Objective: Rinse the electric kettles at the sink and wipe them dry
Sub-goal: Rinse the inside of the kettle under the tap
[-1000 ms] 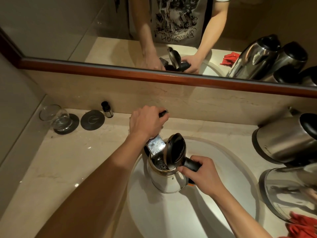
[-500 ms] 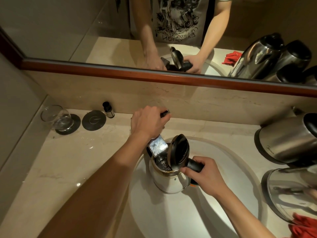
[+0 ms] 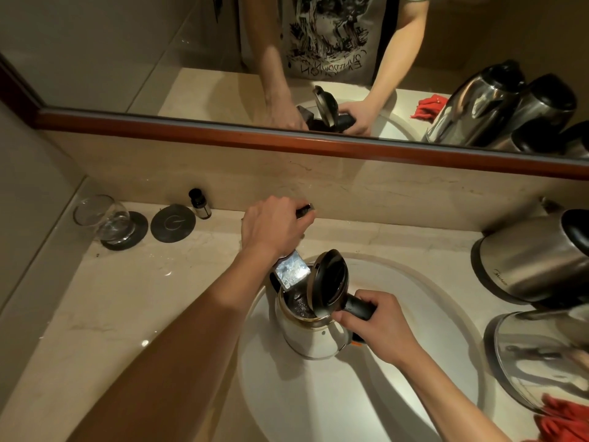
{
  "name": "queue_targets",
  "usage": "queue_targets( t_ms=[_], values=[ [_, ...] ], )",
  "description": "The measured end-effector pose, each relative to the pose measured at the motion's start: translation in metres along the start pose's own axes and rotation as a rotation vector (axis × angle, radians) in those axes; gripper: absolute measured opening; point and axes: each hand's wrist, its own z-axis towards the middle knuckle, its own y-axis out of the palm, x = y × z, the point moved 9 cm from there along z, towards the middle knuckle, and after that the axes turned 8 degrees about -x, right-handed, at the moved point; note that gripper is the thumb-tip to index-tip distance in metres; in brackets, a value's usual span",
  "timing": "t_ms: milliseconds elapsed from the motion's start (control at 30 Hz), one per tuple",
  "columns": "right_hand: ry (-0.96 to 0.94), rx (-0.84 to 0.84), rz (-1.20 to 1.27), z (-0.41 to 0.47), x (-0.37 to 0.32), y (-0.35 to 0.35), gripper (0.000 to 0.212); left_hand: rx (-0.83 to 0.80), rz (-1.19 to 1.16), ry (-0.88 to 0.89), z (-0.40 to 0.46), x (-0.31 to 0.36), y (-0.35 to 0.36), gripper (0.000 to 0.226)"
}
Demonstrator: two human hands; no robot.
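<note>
Steel kettle (image 3: 310, 336) upright in the white sink (image 3: 414, 378), lid (image 3: 330, 283) hinged open and standing up, dark water visible inside. Black handle (image 3: 358, 309) gripped by right hand (image 3: 376, 330), fingers curled tight round it. Rectangular tap spout (image 3: 291, 271) directly over the kettle's mouth, just beside the raised lid. Left hand (image 3: 271, 226) on the tap lever (image 3: 304, 210) behind the basin, fingers wrapped round it, dark lever tip poking out past the knuckles.

To the right on the marble counter (image 3: 143, 298), two more steel kettles: one (image 3: 535, 260) tilted near the back wall, another (image 3: 541, 355) nearer the front edge, partly cut off by the frame. Red cloth (image 3: 561, 419) at the lower right corner, touching the nearer kettle.

To the left near the back wall: clear glass (image 3: 102, 218) on a dark coaster (image 3: 134, 229), second round coaster (image 3: 173, 223) just beside it, small dark-capped bottle (image 3: 199, 204) behind that.

Above, wood-framed mirror (image 3: 318, 145) reflecting the arms, kettles and cloth
</note>
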Motion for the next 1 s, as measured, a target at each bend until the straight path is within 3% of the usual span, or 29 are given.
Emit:
queue_targets(
  t_ms=[1000],
  values=[
    [-0.021, 0.018, -0.034, 0.001, 0.0034, -0.0025, 0.049, -0.005, -0.011, -0.002, -0.0006, 0.0005, -0.0007, 0.038]
  ],
)
